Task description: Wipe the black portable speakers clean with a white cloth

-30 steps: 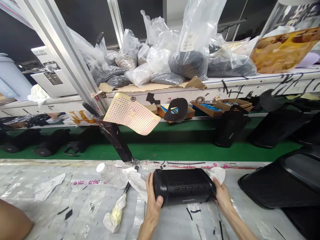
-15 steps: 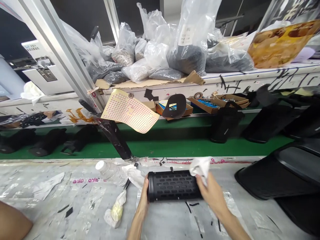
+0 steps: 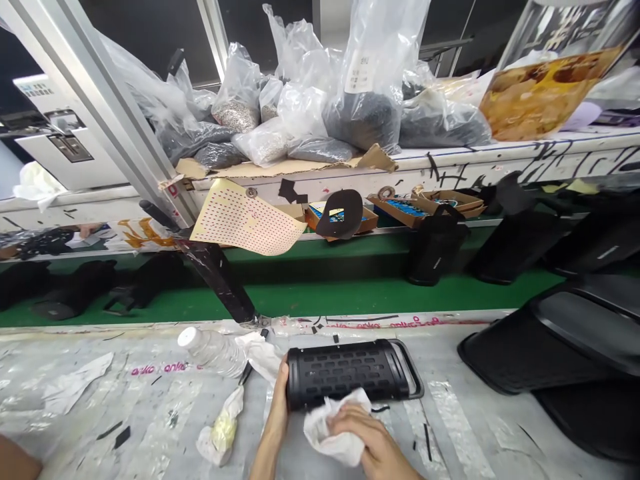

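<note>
Taped over with clear film and flecked with black scraps, the grey worktop (image 3: 150, 413) runs across the near part of the view. At its near edge the right hand (image 3: 367, 437) is closed on a crumpled white cloth (image 3: 333, 433), pressing it against the near side of a black speaker (image 3: 345, 372) that lies on its side with its slotted grille facing up. The left hand (image 3: 279, 407) is clamped on the speaker's left end, fingers along the end cap. Just left of it lie a clear plastic bottle (image 3: 207, 348) with a white cap, on its side, and a wadded white-and-yellow rag (image 3: 217, 433). To the right stand stacked black trays (image 3: 550, 347). Beyond the worktop runs a green conveyor belt (image 3: 340, 293) carrying dark speaker bodies, one upright (image 3: 435, 250). Farther back a white shelf (image 3: 500, 163) holds clear plastic bags (image 3: 365, 100) of small dark and pale parts, with a dotted yellow sheet (image 3: 245, 217) hanging below it.
</note>
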### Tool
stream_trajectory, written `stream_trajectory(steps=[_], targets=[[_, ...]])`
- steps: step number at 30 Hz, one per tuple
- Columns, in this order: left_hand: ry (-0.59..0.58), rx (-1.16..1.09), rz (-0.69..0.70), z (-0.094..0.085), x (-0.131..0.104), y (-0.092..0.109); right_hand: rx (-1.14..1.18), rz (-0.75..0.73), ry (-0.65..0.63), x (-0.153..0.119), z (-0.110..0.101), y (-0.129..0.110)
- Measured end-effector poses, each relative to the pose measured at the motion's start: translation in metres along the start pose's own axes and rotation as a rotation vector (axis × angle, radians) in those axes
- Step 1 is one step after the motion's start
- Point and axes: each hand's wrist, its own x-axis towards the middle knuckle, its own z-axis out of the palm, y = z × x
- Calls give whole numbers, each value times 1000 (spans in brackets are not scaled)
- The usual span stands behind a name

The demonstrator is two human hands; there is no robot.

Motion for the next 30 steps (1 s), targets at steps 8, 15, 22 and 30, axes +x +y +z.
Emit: stream_trajectory(steps=[8,15,22,30], targets=[[-4,21,2,2,-1,7,-150,357,596,-6,-107,58],[0,2,-17,5,-3,7,-209,339,400,6,-64,69],[-26,-21,-15,7,-3,10,-226,325,547,-82,-30,73],[-74,-20,59,5,-10,1,173,824,974,-25,-108,106]])
